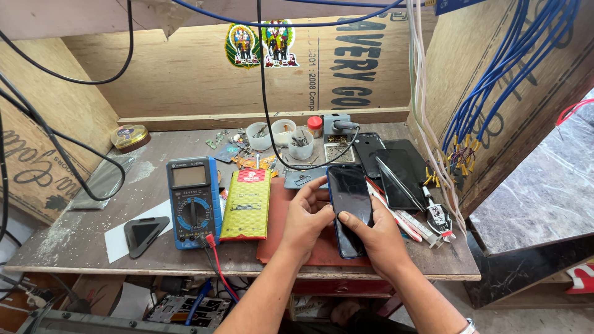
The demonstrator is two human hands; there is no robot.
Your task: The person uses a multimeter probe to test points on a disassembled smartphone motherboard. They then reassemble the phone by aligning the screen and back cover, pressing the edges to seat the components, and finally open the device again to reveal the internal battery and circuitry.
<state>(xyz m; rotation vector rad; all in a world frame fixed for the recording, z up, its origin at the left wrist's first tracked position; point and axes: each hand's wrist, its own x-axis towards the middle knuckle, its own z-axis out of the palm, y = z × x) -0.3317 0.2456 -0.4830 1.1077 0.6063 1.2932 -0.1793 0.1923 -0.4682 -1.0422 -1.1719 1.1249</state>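
At the near edge of the workbench (74, 247), both hands grasp a dark smartphone (348, 198).

The left hand (305, 218) curls round its left edge; the right hand (378, 238) supports it from below, thumb across the glass, above a red mat (278, 235). Farther back, small white tubs (281, 133) hold parts too tiny to make out. Both forearms are cut off at the frame's bottom.

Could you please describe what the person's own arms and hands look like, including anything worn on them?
Both forearms are bare, with no sleeves or gloves in view. The left hand wears nothing visible. Below the right hand, a silver-coloured metal band circles the wrist at the frame's edge.
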